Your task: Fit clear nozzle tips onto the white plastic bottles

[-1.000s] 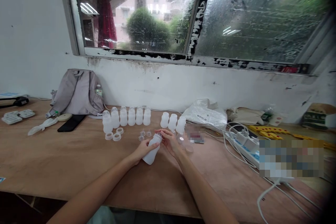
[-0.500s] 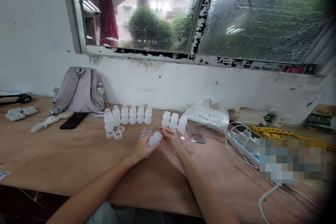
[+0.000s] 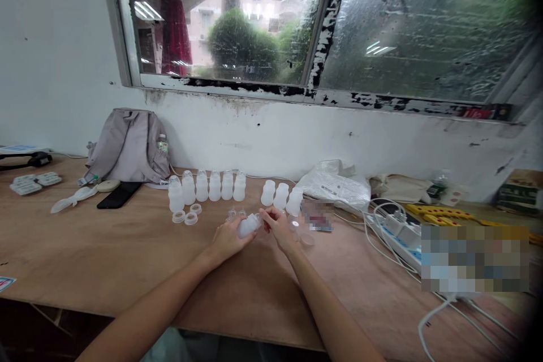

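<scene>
My left hand (image 3: 228, 237) is wrapped round a frosted white baby bottle (image 3: 246, 228), tilted with its mouth up and to the right. At that mouth, the pinched fingers of my right hand (image 3: 275, 225) hold a small clear top piece, mostly hidden by the fingertips. Just behind the held bottle lie clear bottle nipples (image 3: 236, 213), partly covered by my left hand. Three open bottles (image 3: 280, 197) stand beyond my right hand. Farther left is a row of several bottles with clear tops (image 3: 214, 185), with three white rings (image 3: 190, 218) in front.
Right of my hand lie a small white cap (image 3: 294, 225) and a translucent lid (image 3: 307, 239). A plastic bag (image 3: 335, 186), cables and a power strip (image 3: 394, 232) occupy the right side. A backpack (image 3: 129, 147) and black phone (image 3: 119, 195) are at left.
My right hand has shifted slightly, its fingers now bent closer over the bottle's mouth. The left hand keeps hold of the bottle, turned a little and covering more of the nipples.
</scene>
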Demonstrator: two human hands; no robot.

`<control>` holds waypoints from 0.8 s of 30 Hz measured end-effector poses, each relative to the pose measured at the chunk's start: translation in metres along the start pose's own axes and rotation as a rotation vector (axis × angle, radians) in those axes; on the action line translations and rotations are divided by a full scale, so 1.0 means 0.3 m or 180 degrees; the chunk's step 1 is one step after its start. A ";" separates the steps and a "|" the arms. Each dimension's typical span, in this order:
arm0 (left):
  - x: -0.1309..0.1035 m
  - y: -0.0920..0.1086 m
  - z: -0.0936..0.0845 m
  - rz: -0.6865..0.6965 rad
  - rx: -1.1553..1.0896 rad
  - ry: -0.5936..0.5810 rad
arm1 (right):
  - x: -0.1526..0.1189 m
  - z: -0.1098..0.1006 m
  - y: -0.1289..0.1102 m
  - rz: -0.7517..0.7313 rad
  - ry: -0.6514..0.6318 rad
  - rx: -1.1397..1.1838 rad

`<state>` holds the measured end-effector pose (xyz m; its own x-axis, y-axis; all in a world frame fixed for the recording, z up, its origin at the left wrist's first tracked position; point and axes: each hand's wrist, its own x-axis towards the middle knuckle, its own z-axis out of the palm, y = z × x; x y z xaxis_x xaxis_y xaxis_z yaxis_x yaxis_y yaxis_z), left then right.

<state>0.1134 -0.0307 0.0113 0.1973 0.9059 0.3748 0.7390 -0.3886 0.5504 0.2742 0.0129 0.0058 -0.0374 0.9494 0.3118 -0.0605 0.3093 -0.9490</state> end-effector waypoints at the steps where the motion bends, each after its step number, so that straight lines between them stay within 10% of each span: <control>1: -0.002 0.002 -0.002 0.0037 0.0027 -0.0034 | -0.003 0.003 -0.003 -0.0046 0.0040 -0.0114; 24: 0.025 -0.040 0.012 0.0035 -0.0481 0.0064 | -0.018 0.012 -0.034 -0.0005 -0.0035 -0.0179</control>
<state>0.1082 -0.0186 0.0049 0.1906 0.8985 0.3954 0.6311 -0.4207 0.6517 0.2713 0.0044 0.0140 -0.0482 0.9484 0.3134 -0.0043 0.3136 -0.9496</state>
